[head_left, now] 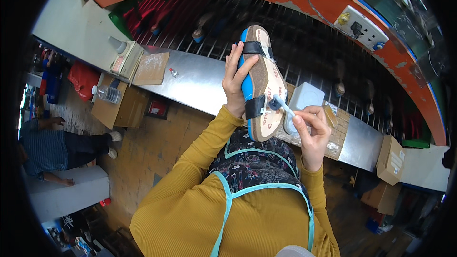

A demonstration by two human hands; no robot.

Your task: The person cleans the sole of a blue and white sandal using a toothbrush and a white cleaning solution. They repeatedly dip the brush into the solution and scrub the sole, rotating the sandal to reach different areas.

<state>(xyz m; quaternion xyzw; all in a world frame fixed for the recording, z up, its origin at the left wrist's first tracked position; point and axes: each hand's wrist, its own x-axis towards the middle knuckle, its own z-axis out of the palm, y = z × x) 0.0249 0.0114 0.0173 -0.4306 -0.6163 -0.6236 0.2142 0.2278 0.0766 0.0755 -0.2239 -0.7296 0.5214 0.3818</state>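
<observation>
My left hand [234,78] grips a sandal built on a blue shoe last [246,87], its underside turned up. The sandal's bottom [261,72] shows a brown rim around a pale insole board with red print, and black straps [253,106] fold over its edges. Pinched between the fingers of my right hand [312,133] is a small brush [287,108] with a pale handle. The brush's tip is at a dark strap end on the heel half of the board. Just beyond it, partly hidden by my hand, sits a whitish plastic container [307,96].
A conveyor of metal rods [209,43] carries several lasts behind the metal ledge [190,78]. A socket panel [362,27] is on the orange beam. Cardboard boxes [391,159] stand at right. A plastic bottle [108,94] lies at left, where another person [59,150] is.
</observation>
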